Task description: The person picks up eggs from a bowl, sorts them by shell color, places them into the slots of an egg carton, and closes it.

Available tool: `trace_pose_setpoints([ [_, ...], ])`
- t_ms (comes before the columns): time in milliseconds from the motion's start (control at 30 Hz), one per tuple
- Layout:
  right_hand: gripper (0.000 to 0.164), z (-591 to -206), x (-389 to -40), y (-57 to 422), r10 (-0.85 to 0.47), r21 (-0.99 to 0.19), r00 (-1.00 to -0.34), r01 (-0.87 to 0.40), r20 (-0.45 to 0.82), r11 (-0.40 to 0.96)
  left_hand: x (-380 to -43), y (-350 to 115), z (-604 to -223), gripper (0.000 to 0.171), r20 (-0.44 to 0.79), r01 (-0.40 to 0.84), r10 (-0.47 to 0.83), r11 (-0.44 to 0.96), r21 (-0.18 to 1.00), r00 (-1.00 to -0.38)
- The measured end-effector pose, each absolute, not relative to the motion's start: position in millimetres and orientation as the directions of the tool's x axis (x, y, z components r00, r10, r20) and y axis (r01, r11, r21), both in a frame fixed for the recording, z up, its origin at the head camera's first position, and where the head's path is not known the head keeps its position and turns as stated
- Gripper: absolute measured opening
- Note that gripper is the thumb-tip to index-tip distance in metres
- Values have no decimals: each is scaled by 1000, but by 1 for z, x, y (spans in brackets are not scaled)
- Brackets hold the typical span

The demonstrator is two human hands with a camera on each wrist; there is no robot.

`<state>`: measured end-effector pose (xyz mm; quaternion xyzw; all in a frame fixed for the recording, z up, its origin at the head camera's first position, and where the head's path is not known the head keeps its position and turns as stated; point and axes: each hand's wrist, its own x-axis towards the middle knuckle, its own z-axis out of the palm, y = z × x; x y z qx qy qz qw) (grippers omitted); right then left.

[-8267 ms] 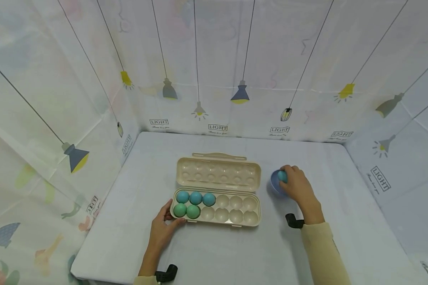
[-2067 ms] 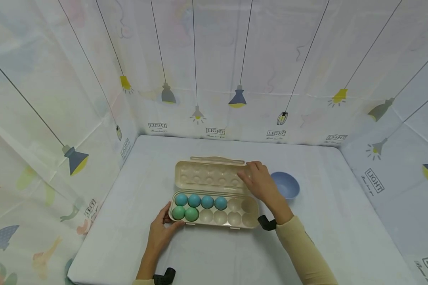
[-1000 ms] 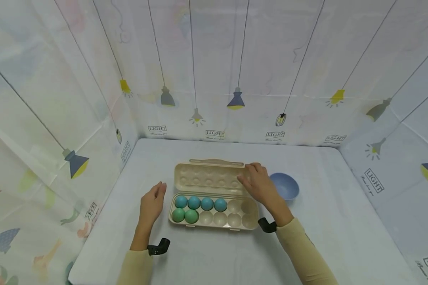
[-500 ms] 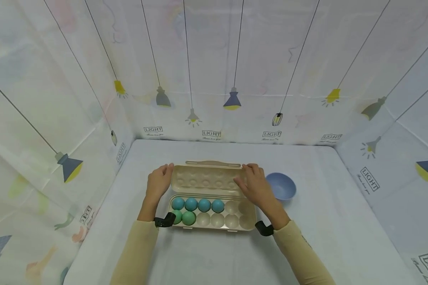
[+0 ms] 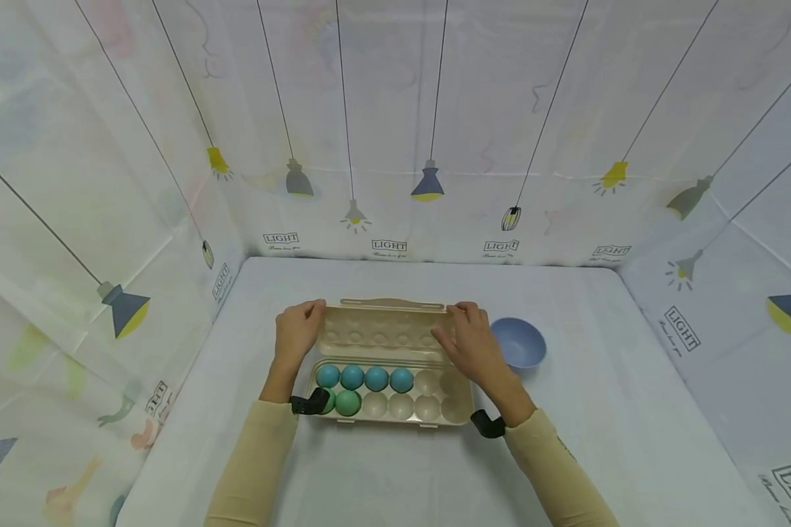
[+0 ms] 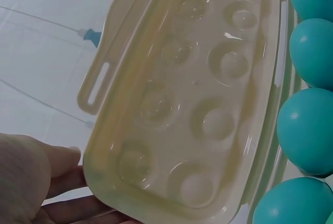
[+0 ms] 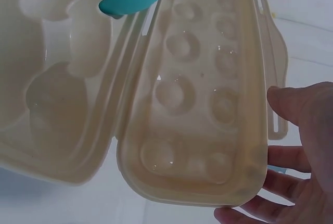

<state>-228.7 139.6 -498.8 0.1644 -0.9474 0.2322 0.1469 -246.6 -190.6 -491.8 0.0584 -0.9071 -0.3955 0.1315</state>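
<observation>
A beige egg carton lies open in the middle of the table. Its tray (image 5: pixel 444 410) holds several blue eggs (image 5: pixel 365 378) in the back row and green eggs (image 5: pixel 347 402) at the front left. The other cups are bare. My left hand (image 5: pixel 311 313) grips the left end of the carton lid (image 5: pixel 385 333), with fingers (image 6: pixel 62 182) under its edge. My right hand (image 5: pixel 458 318) holds the lid's right end. In the right wrist view its fingers (image 7: pixel 283 182) curl beneath the lid (image 7: pixel 203 109) and the thumb stands just off it.
A blue bowl (image 5: pixel 521 342) stands just right of the carton, close to my right hand. Patterned white curtains wall in the table at the left, back and right. White tabletop (image 5: pixel 395 476) lies in front of the carton.
My right hand brought a blue egg from the bowl into the tray, then went to the lid's right end. My left hand left the tray's front corner and took the lid's left end.
</observation>
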Motion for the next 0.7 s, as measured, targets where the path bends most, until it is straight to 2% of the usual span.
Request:
trace_pose_setpoints([
  [233, 50, -497, -226, 139, -219, -405, -911, -357, 348, 842, -243, -190, -489, 34, 231, 3, -255, 664, 747, -939],
  [367, 42, -493, -224, 138, -192, -420, -918, -334, 346, 844, -242, -189, -488, 35, 214, -26, -282, 656, 754, -935],
  [700, 26, -485, -225, 137, -64, -438, -876, -301, 477, 847, -235, -186, -478, 38, 187, -61, -304, 652, 755, -934],
])
